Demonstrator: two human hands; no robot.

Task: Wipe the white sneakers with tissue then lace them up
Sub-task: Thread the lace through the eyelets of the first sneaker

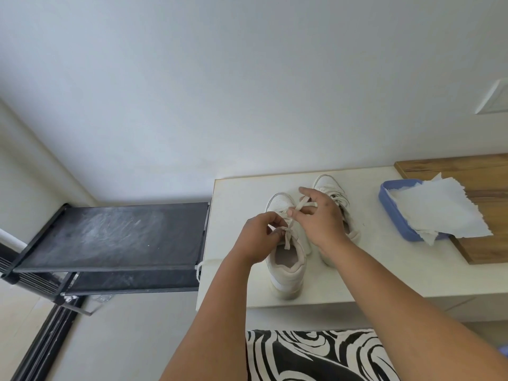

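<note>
On the counter [384, 270], both hands seemingly pinch sneaker [287, 266] laces [287, 237].

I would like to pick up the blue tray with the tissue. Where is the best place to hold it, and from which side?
Probably grip the blue tray by its left long rim, coming from the sneakers' side. That wall is bare and raised above the white counter, so fingers could hook it. The tissue drapes over the right and near edges, hiding them.
</note>
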